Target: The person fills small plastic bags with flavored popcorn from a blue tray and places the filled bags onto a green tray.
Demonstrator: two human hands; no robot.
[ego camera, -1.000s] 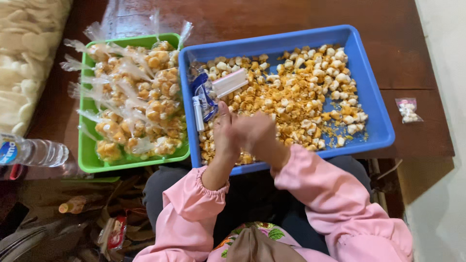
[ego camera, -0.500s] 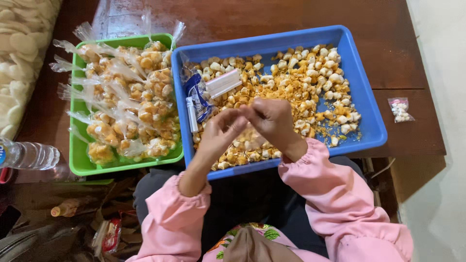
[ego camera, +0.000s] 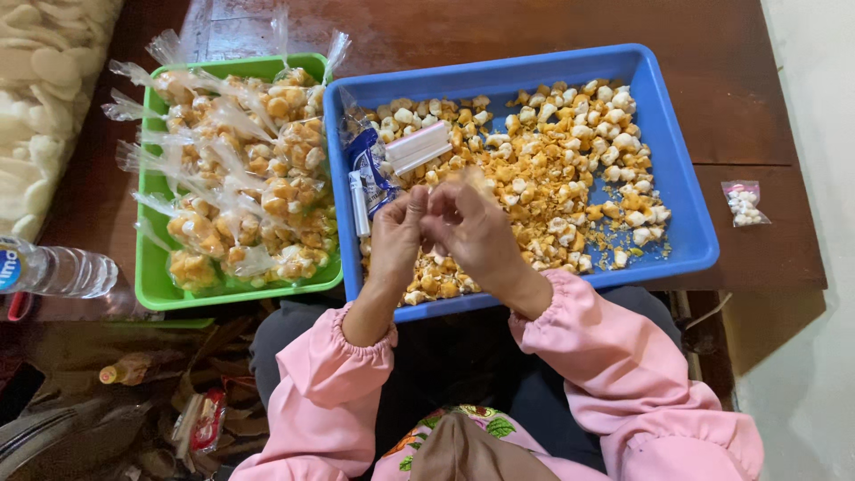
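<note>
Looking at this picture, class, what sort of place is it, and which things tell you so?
Probably a small home snack-packing spot: a blue tray of loose snack pieces, a green tray of filled clear bags, on a wooden table.

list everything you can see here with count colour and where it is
blue tray: one, blue, centre-right on table
loose snack pieces: many, yellow and white, in blue tray
green tray: one, green, left of blue tray
filled bags: many, clear, piled in green tray
small packet: one, clear with white bits, right on table
water bottle: one, clear, far left
table: one, dark brown wood
left hand: over blue tray, fingertips meeting right hand
right hand: over blue tray
</note>
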